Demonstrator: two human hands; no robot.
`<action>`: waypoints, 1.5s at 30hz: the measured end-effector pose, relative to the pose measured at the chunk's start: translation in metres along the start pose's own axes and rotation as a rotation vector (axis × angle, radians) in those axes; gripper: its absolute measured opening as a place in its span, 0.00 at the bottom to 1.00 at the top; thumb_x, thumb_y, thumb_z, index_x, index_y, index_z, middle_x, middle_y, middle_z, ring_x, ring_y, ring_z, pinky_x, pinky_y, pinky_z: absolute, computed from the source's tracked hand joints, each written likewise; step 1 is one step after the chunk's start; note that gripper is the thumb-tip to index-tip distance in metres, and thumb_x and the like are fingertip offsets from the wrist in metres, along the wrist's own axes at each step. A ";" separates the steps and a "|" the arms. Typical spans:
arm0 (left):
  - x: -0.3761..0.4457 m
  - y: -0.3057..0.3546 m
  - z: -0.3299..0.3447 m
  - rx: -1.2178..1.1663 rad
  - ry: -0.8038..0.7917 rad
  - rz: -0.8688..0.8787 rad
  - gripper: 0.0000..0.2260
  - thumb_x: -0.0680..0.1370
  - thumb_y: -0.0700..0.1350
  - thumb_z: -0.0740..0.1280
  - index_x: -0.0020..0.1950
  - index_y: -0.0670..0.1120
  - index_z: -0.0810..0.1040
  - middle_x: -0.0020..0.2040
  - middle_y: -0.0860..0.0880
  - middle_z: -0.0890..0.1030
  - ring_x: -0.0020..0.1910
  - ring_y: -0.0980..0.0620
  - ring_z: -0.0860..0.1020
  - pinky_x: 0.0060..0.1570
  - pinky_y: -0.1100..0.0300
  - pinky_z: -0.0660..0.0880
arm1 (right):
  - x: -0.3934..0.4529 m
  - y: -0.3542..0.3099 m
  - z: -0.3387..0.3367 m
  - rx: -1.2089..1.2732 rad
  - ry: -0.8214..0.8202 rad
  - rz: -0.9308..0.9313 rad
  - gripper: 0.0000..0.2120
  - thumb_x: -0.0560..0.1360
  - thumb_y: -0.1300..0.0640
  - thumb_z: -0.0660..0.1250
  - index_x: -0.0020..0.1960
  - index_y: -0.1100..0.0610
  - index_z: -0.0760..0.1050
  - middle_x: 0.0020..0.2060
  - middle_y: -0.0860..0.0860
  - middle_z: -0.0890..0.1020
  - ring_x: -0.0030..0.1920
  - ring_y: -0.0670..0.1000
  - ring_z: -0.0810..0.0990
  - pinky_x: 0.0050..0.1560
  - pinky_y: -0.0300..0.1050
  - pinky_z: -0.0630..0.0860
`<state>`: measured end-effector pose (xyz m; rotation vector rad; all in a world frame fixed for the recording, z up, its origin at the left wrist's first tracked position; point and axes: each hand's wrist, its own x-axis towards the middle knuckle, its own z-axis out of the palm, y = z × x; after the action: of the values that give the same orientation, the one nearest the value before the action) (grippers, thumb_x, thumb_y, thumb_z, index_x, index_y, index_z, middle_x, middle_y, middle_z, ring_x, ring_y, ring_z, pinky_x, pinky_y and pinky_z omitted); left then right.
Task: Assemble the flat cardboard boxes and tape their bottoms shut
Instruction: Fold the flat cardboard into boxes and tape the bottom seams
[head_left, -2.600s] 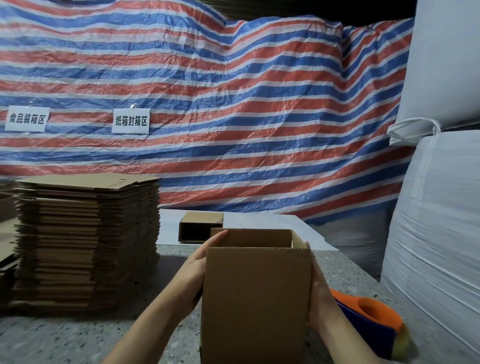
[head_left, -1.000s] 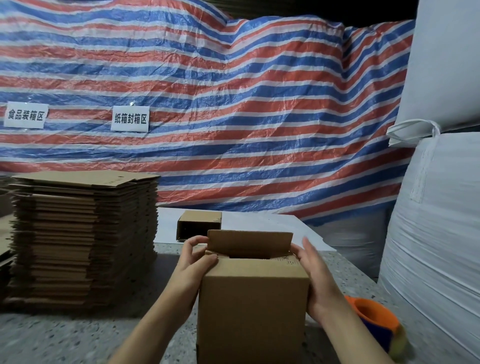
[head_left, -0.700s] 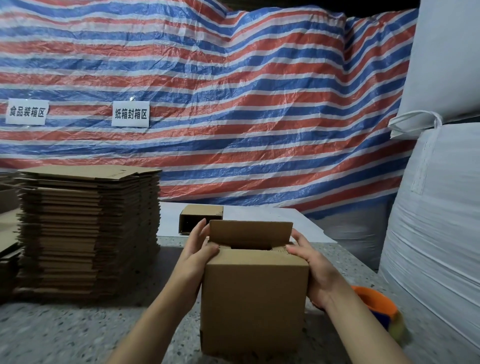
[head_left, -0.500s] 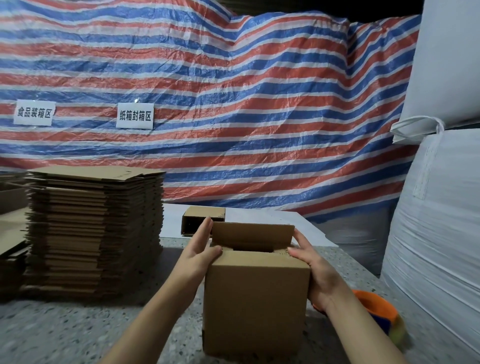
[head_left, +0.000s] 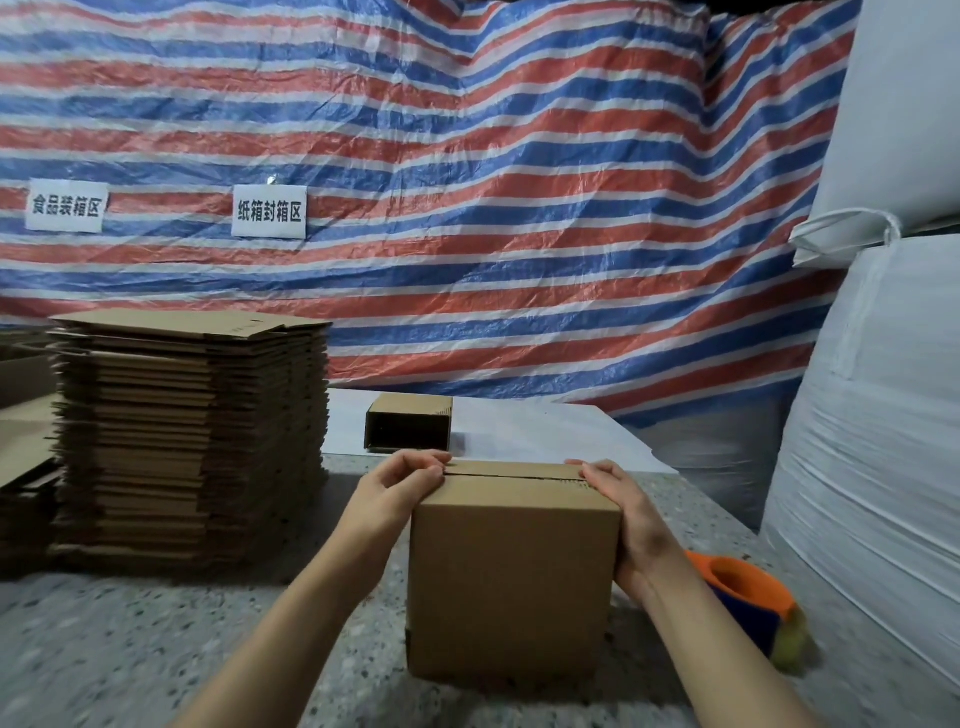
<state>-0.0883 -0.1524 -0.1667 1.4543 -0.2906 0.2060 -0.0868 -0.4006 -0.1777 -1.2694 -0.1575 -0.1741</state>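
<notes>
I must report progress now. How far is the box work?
Done: one box lies assembled at the back. In hand: both hands, left and right, press the flaps shut on the front box; no tape shows on its seam. Left: taping with the dispenser, then the tall flat stack.

Plain brown box (head_left: 511, 577) at centre; red-, blue- and white-striped tarpaulin (head_left: 467, 208) at twelve o'clock; white woven sacks (head_left: 878, 441) at three; orange-and-blue tape dispenser (head_left: 748, 597) at four; grey speckled tabletop (head_left: 156, 649).
</notes>
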 end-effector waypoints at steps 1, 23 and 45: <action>-0.001 0.002 -0.001 0.039 -0.015 0.002 0.06 0.78 0.43 0.68 0.43 0.44 0.82 0.54 0.54 0.84 0.57 0.50 0.79 0.58 0.53 0.75 | 0.000 0.000 0.000 0.001 -0.002 -0.001 0.22 0.68 0.47 0.71 0.56 0.61 0.78 0.46 0.58 0.86 0.44 0.56 0.85 0.40 0.50 0.83; 0.022 0.045 0.068 1.419 -0.635 0.125 0.43 0.68 0.80 0.44 0.79 0.62 0.51 0.81 0.55 0.53 0.79 0.47 0.53 0.74 0.40 0.51 | -0.003 -0.004 0.000 -0.065 0.078 0.061 0.11 0.77 0.48 0.69 0.52 0.55 0.79 0.47 0.61 0.85 0.42 0.57 0.85 0.36 0.48 0.81; 0.024 0.048 0.063 1.407 -0.665 0.159 0.43 0.67 0.79 0.43 0.79 0.62 0.52 0.80 0.55 0.58 0.77 0.47 0.59 0.73 0.39 0.60 | -0.005 0.000 -0.096 -1.872 0.301 0.472 0.34 0.75 0.27 0.58 0.63 0.54 0.76 0.57 0.52 0.82 0.55 0.53 0.81 0.52 0.45 0.77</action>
<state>-0.0848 -0.2110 -0.1083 2.8918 -0.9153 0.0137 -0.0900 -0.4922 -0.2069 -3.0411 0.7642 -0.0608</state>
